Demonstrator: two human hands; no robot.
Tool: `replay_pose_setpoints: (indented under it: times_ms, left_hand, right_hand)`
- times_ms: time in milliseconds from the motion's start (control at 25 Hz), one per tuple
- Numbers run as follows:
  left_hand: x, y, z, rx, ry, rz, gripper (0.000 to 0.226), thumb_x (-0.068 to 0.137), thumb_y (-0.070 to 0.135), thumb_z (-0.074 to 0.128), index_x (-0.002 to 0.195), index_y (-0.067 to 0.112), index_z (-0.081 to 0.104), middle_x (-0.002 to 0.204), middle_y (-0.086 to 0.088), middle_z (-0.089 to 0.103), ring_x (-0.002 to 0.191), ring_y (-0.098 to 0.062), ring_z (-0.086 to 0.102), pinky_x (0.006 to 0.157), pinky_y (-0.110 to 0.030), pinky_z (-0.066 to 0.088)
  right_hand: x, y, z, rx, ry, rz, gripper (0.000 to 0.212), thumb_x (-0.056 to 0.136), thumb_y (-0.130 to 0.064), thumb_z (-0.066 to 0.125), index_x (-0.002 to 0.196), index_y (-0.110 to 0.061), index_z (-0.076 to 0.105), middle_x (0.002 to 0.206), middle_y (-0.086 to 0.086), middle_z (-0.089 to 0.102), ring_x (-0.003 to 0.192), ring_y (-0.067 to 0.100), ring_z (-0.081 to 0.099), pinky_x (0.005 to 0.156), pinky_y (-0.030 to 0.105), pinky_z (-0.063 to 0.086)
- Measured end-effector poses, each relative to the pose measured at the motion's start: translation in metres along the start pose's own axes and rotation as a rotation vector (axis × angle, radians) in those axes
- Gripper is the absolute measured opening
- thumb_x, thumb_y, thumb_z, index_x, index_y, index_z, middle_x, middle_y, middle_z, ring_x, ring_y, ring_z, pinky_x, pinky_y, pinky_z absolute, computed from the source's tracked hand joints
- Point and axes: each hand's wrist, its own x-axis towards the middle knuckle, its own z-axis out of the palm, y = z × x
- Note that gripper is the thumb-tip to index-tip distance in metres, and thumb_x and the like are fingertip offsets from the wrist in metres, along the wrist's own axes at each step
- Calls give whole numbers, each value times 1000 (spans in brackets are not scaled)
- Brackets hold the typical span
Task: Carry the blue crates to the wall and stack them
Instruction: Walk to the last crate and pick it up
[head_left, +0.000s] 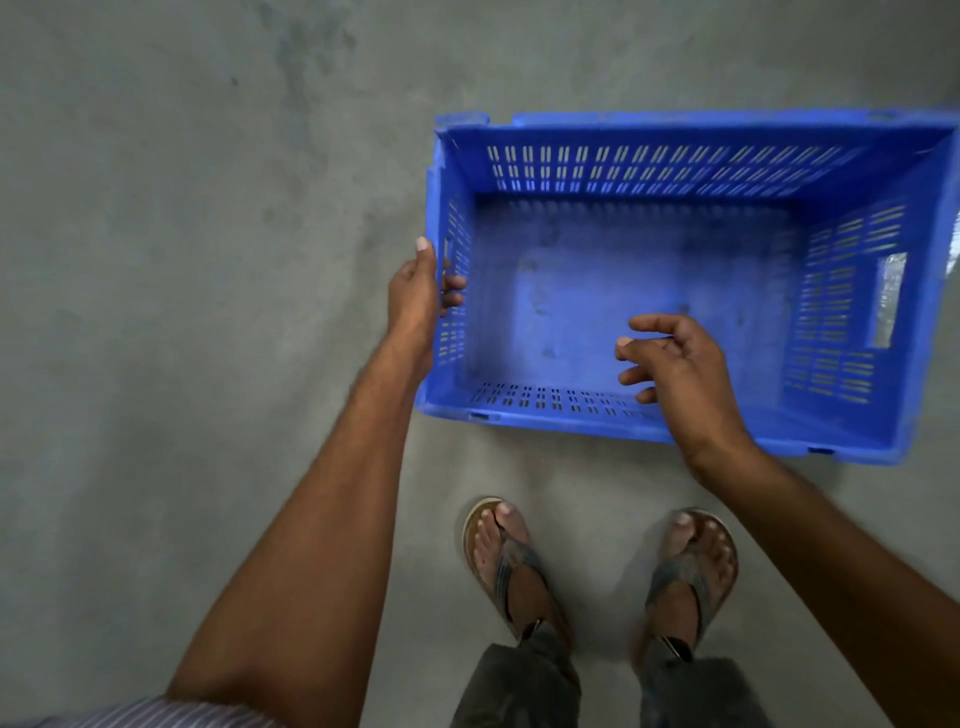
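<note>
Left hand (415, 296): grasps the short left wall of the blue crate (649, 169). The fingers curl inward through that wall's opening and the thumb lies straight along the outside, pointing away from the person.

Right hand (680, 369): holds nothing. Its fingers are loosely spread and half bent, and it hovers over the crate's inside, just past the near rim. It is well to the right of the left hand's grip, with the wrist crossing the near rim.

Blue crate: an open-topped plastic crate with slotted walls and nothing inside. It extends rightward from the grip, in front of the person's feet. Whether its base rests on the floor cannot be told.

Handle slot (889, 301): a cut-out in the short wall opposite the grip, at the far right end, with no hand on it.

Concrete floor (182, 260): grey and mottled, lying all round the crate and to the left of the gripping hand.

Sandals (501, 561): one on each foot, nearer the person than the grip, below the crate's near rim.

Striped shirt (156, 714): an edge of it shows at the bottom left, behind the left forearm.
</note>
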Motion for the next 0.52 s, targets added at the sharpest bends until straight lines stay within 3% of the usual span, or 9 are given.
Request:
replay_pose_setpoints:
  times_ms: [200,320,400,520]
  left_hand:
    - [-70,52,-1,-10,-108,-65,58,101,63,39,76,15,57,56,-2,48,43,-15,43,45,-24,42]
    - [-128,103,22,183,-73,110,61,100,68,33,68,19,51,60,-10,54,52,-27,52,54,-32,45]
    - [-168,135,42,411,15,264,66,100,69,28,76,15,59,78,-14,63,76,-35,60,65,-38,43]
    - [-221,170,66,619,122,438,68,98,69,34,110,10,63,105,-16,71,101,-40,62,73,-42,42]
  right_hand:
    - [-35,-30,-31,33,24,4,27,89,-16,66,116,-14,61,96,11,70,71,18,63,60,28,44]
    - [-57,-49,-56,60,69,18,24,92,-11,65,115,-15,60,94,10,69,68,17,61,59,28,43]
    - [-67,-60,-72,86,117,25,24,92,-11,65,114,-17,60,91,7,68,65,15,61,57,27,42]
    - [-73,-69,-94,107,184,46,22,92,-10,64,112,-19,58,86,4,68,62,13,59,54,24,41]
